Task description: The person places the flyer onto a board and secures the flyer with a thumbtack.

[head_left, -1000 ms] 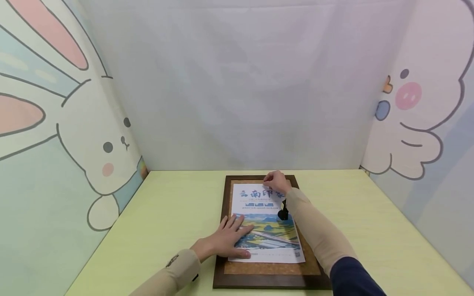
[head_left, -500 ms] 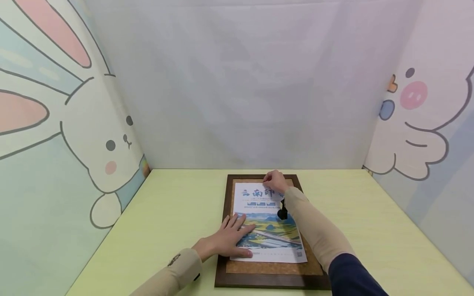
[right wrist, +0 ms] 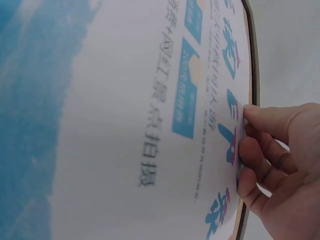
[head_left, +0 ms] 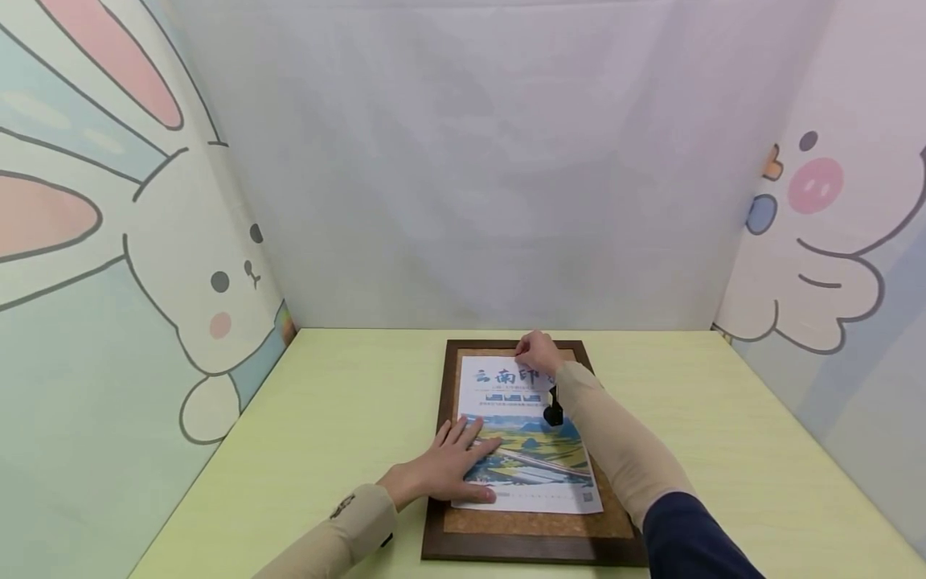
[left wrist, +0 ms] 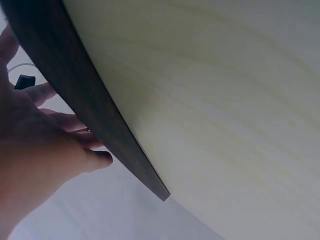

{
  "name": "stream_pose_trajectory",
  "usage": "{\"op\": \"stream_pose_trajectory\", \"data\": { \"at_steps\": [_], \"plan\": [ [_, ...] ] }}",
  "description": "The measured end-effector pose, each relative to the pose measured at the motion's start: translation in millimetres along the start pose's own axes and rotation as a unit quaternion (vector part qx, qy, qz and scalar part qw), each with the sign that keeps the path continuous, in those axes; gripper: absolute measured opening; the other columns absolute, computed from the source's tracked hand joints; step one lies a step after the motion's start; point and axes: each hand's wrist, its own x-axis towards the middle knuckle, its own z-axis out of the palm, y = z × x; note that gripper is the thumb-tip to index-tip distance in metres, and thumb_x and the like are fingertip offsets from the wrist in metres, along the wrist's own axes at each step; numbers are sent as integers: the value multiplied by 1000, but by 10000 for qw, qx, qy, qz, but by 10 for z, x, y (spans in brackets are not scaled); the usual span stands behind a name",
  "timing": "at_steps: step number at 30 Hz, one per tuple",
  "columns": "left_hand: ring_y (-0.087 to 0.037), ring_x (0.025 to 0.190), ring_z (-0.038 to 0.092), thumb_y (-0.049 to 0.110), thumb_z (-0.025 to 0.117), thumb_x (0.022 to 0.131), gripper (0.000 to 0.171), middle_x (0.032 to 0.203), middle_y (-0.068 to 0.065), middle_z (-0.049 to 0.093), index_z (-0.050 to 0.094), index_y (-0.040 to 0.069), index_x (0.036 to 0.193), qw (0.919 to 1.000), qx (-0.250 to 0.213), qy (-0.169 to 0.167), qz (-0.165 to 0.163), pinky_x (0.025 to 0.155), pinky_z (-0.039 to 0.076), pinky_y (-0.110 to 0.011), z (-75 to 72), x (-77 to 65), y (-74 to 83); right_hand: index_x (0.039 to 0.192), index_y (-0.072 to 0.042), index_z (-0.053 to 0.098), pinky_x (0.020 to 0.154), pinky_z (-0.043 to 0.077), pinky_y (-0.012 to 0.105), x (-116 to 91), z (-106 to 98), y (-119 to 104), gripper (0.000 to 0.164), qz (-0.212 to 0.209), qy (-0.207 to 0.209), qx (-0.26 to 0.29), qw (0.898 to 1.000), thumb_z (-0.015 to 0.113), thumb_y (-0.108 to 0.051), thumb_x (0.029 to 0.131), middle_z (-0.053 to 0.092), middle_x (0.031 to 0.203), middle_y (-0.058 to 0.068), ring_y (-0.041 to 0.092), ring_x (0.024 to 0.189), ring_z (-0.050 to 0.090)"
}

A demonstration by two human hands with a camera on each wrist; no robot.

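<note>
A printed poster (head_left: 528, 474) with blue lettering and a landscape picture lies on a dark-framed cork board (head_left: 535, 524). The left hand (head_left: 444, 470) rests spread on the poster's lower left part. In the left wrist view, the left hand (left wrist: 45, 135) shows beyond the dark frame edge (left wrist: 100, 105), its contact with the paper out of sight. At the poster's top edge is the right hand (head_left: 538, 354), its fingers bent and drawn together. From the right wrist, the right hand (right wrist: 285, 155) touches the paper by the lettering; whether something small sits between its fingertips is hidden.
The board lies on a pale yellow-green table (head_left: 340, 418). A white sheet wall (head_left: 463, 185) rises behind. Side walls carry a cartoon rabbit (head_left: 195, 281) and another cartoon animal (head_left: 817, 241). A small black device (head_left: 553, 412) hangs at the right wrist.
The head view has shifted slightly, so the whole scene sits a little farther right and higher. Both hands keep their places on the poster.
</note>
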Motion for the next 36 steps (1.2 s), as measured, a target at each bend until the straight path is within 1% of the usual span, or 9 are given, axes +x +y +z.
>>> {"op": "stream_pose_trajectory", "data": {
  "at_steps": [4, 10, 18, 24, 31, 36],
  "plan": [
    [-38, 151, 6, 61, 57, 87, 80, 163, -13, 11, 26, 29, 154, 10000, -28, -18, 10, 119, 8, -59, -2, -1, 2, 93, -5, 72, 75, 49, 35, -11, -10, -21, 9, -37, -1, -101, 9999, 66, -11, 90, 67, 92, 11, 22, 78, 60],
    [-38, 151, 5, 60, 57, 88, 80, 163, -13, 10, 25, 29, 154, 10000, -34, -38, 39, 119, 7, -59, -12, 3, 4, 90, -5, 73, 72, 49, 33, 35, -26, -25, 8, -65, -31, -195, 9998, 67, -11, 89, 68, 89, 11, 22, 76, 60],
    [-37, 151, 4, 61, 56, 88, 80, 164, -12, 10, 24, 30, 154, 10000, 41, -49, 25, 119, 7, -58, 4, 24, -15, 89, -6, 73, 72, 49, 34, 52, -17, -16, 8, -85, 54, -270, 9996, 68, -12, 88, 68, 88, 10, 22, 75, 60],
    [-37, 151, 3, 61, 56, 88, 80, 164, -12, 9, 24, 30, 154, 10000, -24, -69, 16, 120, 7, -58, 15, 30, -16, 89, -6, 73, 70, 49, 34, 19, -20, -51, 7, 52, 71, -136, 9999, 70, -13, 88, 69, 89, 11, 23, 75, 61],
    [-37, 151, 3, 61, 56, 88, 80, 164, -12, 9, 24, 30, 154, 10000, -53, -78, 2, 120, 7, -57, 29, 25, -3, 91, -8, 74, 71, 51, 33, 10, -20, -70, 7, 260, -34, -31, 9997, 71, -14, 87, 69, 92, 11, 23, 77, 62],
    [-37, 151, 4, 60, 57, 88, 79, 164, -12, 9, 25, 30, 154, 10000, -41, -56, -6, 120, 7, -57, 23, 37, 1, 90, -8, 74, 71, 51, 34, 26, -39, -68, 7, 299, -47, 48, 9995, 71, -13, 87, 69, 92, 11, 24, 77, 62]
  ]
}}
